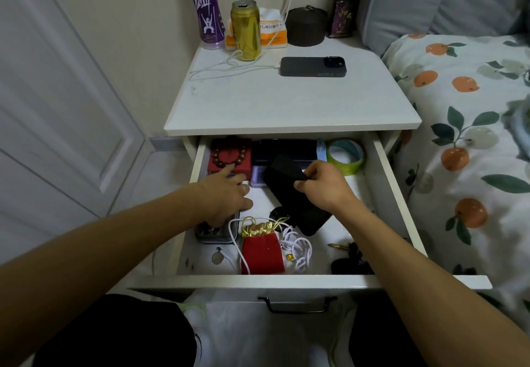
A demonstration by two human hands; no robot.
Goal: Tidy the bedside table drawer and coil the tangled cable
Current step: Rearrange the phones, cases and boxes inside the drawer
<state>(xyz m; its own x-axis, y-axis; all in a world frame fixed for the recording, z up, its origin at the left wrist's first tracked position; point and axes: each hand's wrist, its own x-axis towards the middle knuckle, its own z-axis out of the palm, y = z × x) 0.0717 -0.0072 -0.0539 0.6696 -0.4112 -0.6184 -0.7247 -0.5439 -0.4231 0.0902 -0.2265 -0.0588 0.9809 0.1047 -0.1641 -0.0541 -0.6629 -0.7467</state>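
The white drawer (307,280) is pulled out. My right hand (322,186) grips a long black flat case (289,194) that lies slanted in the drawer's middle. My left hand (226,194) reaches in with fingers spread, index toward a red box (229,155) with a bead bracelet on it, palm over a phone (215,233). A tangled white cable (298,247) lies at the front, partly under a red pouch (262,247) with gold trim.
A green tape roll (345,153) and dark boxes (284,148) sit at the drawer's back, keys (348,254) at front right. On top stand a phone on a charger cable (312,66), a gold can (246,29) and a purple bottle (205,8). The bed (470,125) is right.
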